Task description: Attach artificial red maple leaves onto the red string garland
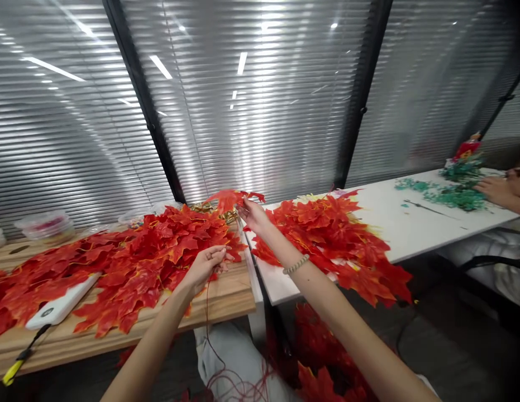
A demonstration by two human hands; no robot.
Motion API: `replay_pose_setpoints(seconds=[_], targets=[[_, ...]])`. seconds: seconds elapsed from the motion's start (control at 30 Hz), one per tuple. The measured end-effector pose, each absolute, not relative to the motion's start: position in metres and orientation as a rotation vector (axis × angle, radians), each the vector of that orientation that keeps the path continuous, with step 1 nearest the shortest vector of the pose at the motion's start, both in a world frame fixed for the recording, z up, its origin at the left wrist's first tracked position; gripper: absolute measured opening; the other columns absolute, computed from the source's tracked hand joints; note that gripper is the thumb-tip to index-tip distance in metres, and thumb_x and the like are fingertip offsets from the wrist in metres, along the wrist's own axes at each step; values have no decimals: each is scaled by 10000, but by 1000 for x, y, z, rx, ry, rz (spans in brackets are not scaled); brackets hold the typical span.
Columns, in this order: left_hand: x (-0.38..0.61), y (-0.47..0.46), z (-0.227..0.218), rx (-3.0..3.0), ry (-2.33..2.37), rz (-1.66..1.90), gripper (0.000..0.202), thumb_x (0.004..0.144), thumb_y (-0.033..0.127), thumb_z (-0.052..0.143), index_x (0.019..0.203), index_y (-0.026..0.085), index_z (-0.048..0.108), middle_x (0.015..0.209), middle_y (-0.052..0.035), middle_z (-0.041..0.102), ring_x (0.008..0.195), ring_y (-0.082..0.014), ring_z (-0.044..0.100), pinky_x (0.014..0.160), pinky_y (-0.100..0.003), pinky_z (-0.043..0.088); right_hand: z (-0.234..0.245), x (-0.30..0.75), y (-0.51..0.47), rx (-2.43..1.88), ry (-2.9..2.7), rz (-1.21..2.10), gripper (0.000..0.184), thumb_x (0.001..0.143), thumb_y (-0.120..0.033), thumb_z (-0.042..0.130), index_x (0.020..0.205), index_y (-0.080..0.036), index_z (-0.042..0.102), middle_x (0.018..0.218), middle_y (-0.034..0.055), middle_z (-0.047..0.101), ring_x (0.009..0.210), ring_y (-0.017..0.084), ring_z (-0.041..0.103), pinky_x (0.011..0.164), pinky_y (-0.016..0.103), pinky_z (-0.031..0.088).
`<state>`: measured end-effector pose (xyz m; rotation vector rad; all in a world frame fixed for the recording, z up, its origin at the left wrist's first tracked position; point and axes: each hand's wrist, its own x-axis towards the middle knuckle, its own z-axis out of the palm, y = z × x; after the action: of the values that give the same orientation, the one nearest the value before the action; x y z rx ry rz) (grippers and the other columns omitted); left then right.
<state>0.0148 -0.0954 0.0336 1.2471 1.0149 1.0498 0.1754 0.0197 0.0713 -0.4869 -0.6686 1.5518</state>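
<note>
While your right hand [252, 215] pinches a leaf [230, 199] above the pile [159, 251], your left hand [208, 263], beside the pile, clasps thread [206, 307]. Stringing seems underway; next, align thread with leaf.

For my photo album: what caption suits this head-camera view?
Right hand holds up a red artificial maple leaf while the left hand pinches thin red string over leaf piles on a wooden table.

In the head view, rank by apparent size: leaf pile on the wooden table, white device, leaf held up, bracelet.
leaf pile
white device
held leaf, farther off, so nearly tied with device
bracelet
</note>
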Motion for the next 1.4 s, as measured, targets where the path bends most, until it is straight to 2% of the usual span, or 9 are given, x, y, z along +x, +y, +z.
replay_pose_setpoints(seconds=[0.17, 0.3, 0.4, 0.5, 0.7, 0.9, 1.1, 1.3, 1.4], targets=[[23, -101, 31, 1220, 1053, 1049, 227, 695, 309, 655, 804, 135, 556, 820, -75, 677, 499, -75, 586, 419, -155, 395, 70, 224, -3, -599, -778, 1663, 109, 797, -175, 501, 694, -167, 537, 601, -1, 598, 537, 93, 562, 517, 200, 469], [36, -101, 36, 1184, 1034, 1049, 127, 732, 240, 629, 759, 125, 582, 801, -65, 672, 559, -70, 604, 477, -149, 435, 80, 264, -16, -664, -921, 1675, 78, 776, -162, 516, 706, -162, 550, 591, -8, 588, 535, 96, 550, 538, 213, 464], [46, -103, 51, 1172, 1005, 1039, 85, 750, 200, 615, 758, 116, 623, 798, -63, 669, 613, -74, 608, 552, -157, 472, 102, 285, -24, -673, -1035, 1652, 27, 749, -183, 574, 749, -156, 575, 654, 0, 612, 570, 103, 559, 549, 214, 458], [51, -106, 71, 1181, 980, 1025, 66, 723, 162, 645, 769, 114, 644, 744, -51, 664, 621, -77, 602, 589, -163, 483, 133, 297, -30, -665, -1159, 1616, 60, 735, -184, 607, 775, -144, 587, 682, 22, 626, 615, 122, 576, 588, 233, 466], [47, -116, 106, 1241, 943, 1046, 135, 650, 163, 718, 755, 123, 642, 705, -21, 657, 635, -76, 605, 645, -171, 489, 189, 302, -42, -671, -1435, 1443, 102, 768, -219, 598, 783, -118, 586, 696, 43, 623, 642, 126, 579, 637, 261, 468], [42, -129, 133, 1276, 944, 1111, 150, 618, 167, 739, 724, 129, 640, 692, -1, 643, 626, -68, 595, 617, -157, 482, 221, 295, -55, -591, -1563, 1287, 167, 785, -233, 570, 854, -83, 592, 781, 62, 628, 755, 137, 594, 726, 289, 451], [36, -137, 151, 1341, 977, 1157, 228, 560, 229, 775, 707, 115, 645, 679, -18, 642, 621, -88, 590, 614, -191, 481, 243, 289, -62, -657, -1558, 1228, 202, 777, -237, 584, 863, -56, 596, 795, 89, 631, 784, 164, 603, 712, 317, 458], [34, -139, 162, 1356, 950, 1289, 307, 485, 299, 804, 639, 118, 608, 614, 11, 600, 568, -69, 554, 553, -169, 454, 241, 296, -65, -693, -1568, 1242, 198, 777, -256, 589, 836, -67, 607, 787, 80, 637, 761, 160, 607, 707, 309, 474], [36, -142, 162, 1411, 1001, 1316, 327, 496, 345, 790, 612, 120, 583, 587, 18, 581, 529, -64, 534, 526, -172, 443, 229, 301, -68, -759, -1550, 1255, 183, 784, -254, 584, 843, -83, 609, 794, 75, 641, 749, 154, 612, 720, 302, 484]])
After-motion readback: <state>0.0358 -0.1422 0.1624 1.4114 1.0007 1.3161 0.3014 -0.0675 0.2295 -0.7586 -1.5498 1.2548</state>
